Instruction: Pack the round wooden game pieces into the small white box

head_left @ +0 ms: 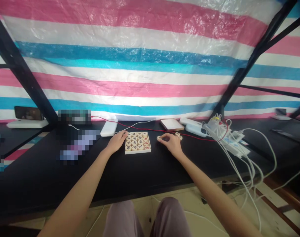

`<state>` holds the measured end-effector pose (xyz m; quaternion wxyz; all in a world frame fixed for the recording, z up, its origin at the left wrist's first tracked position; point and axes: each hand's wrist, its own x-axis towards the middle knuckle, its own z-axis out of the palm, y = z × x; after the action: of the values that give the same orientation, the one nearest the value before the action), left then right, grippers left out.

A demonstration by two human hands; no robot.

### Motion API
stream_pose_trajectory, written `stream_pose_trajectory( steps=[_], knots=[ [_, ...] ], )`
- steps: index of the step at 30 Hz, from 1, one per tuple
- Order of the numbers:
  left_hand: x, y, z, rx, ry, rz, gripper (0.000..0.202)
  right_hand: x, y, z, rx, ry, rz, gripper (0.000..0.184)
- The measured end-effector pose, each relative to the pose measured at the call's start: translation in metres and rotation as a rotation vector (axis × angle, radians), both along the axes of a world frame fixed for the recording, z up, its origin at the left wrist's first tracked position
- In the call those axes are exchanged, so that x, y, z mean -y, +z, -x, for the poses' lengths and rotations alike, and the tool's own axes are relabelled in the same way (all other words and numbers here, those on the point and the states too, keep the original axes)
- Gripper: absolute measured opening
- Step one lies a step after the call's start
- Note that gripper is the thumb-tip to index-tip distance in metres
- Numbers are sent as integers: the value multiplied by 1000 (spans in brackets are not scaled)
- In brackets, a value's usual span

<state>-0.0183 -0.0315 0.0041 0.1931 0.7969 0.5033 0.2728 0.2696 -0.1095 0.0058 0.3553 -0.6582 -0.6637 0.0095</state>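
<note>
A shallow white box (pixel 138 152) lies on the black table, filled with rows of round Chinese chess pieces (pixel 134 142), most marked in black and a few in red. My left hand (pixel 116 141) rests at the box's upper left corner, its fingertips touching the edge and closed together. To the right of the box, my right hand (pixel 173 144) pinches one chess piece (pixel 159 138) between thumb and fingers, at or just above the tabletop. A few loose pieces (pixel 178 134) lie just behind that hand, partly hidden by it.
Behind my right hand lies a box lid (pixel 171 124). White power banks (pixel 109 127) and a bluish one (pixel 195 130) stand along the back. A red cable (pixel 140 128) crosses behind the box. Power strips with tangled white cables (pixel 229 141) lie at right. Black metal posts (pixel 28 72) flank the striped sheet.
</note>
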Motion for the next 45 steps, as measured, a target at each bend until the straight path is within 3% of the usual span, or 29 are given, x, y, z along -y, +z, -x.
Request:
stream_pose_trajectory(
  steps=[3,9,13,25,27,30,32,34,38,45],
  knots=[
    [-1,0,0,-5,17,14,42,-6,6,25,-106,78,-17,27],
    [-3,-1,-1,-2,31,9,45,-15,7,57,42,114,-50,24],
    [-3,-1,-3,-60,52,-11,40,-15,6,57,89,135,-56,26],
    [-7,-2,-2,57,28,28,47,-11,10,50,182,119,-84,19],
    [-7,-1,-2,56,19,24,47,-10,13,39,196,51,-98,21],
    [-8,-1,-1,56,18,27,45,-8,14,11,236,-225,-112,26],
    [-9,-1,-1,54,18,22,44,-6,11,-8,272,-425,-74,28],
    [-10,-2,-2,48,12,13,44,-5,7,-22,324,-523,17,27],
    [-9,-3,-2,48,10,-1,44,-5,0,-31,396,-508,147,21],
    [-11,-7,0,43,3,-22,45,-6,-4,-36,389,-535,64,21]
  ],
)
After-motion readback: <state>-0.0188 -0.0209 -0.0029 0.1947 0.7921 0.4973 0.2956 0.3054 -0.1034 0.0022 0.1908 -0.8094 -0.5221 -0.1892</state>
